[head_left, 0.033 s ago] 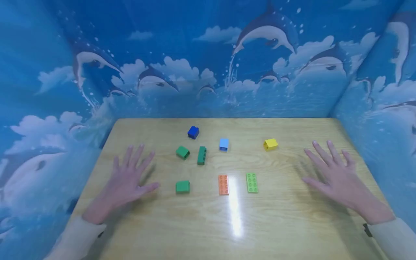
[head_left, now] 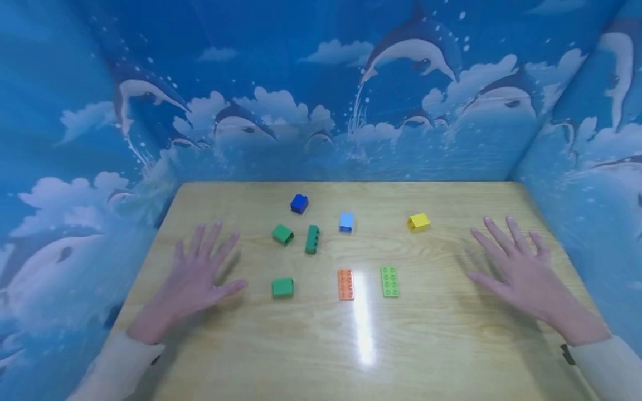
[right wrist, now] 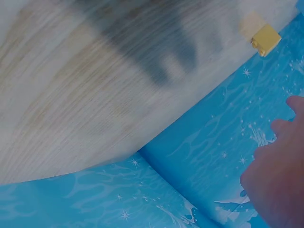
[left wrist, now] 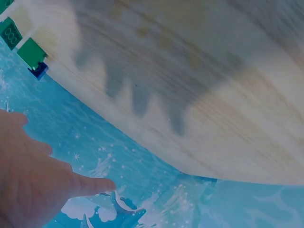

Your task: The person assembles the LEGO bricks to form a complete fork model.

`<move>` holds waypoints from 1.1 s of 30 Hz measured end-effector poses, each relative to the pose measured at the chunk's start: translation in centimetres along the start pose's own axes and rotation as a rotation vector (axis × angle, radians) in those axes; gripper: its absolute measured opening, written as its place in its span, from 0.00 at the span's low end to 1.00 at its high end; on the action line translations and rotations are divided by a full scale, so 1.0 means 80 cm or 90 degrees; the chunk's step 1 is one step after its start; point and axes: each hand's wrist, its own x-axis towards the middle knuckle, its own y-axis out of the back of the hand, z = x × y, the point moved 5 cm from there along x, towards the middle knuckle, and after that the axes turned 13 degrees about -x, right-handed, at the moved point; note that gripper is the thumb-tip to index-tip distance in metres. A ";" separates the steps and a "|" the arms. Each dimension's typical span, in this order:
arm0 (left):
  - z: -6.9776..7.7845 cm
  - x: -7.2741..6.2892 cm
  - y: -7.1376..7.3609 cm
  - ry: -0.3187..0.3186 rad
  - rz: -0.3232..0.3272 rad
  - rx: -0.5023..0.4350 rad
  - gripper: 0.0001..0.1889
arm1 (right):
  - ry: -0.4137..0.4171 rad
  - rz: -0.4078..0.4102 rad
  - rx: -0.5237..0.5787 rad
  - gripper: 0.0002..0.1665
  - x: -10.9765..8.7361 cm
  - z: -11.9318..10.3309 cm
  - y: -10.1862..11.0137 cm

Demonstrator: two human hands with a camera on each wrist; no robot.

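Observation:
My left hand point(head_left: 193, 281) is held over the left part of the table with its fingers spread straight and nothing in it. On the right side my right hand point(head_left: 524, 275) is spread the same way, also holding nothing. Nearest the left hand are a green brick point(head_left: 283, 288) and a second green brick point(head_left: 283, 235) lying on its side. A longer dark green brick point(head_left: 312, 239) lies beside that one. The yellow brick point(head_left: 418, 223) is nearest the right hand. Between the hands lie an orange plate point(head_left: 346, 284) and a lime green plate point(head_left: 389, 282), studs up.
Toward the back of the wooden table point(head_left: 426, 345) are a dark blue brick point(head_left: 299, 204) and a light blue brick point(head_left: 346, 222). A dolphin-printed blue sheet point(head_left: 281, 156) stands along the back and both sides. Glare streaks the table's middle.

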 end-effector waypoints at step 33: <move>-0.013 0.028 -0.031 0.033 0.046 -0.308 0.43 | 0.027 0.042 0.189 0.46 0.025 -0.081 -0.009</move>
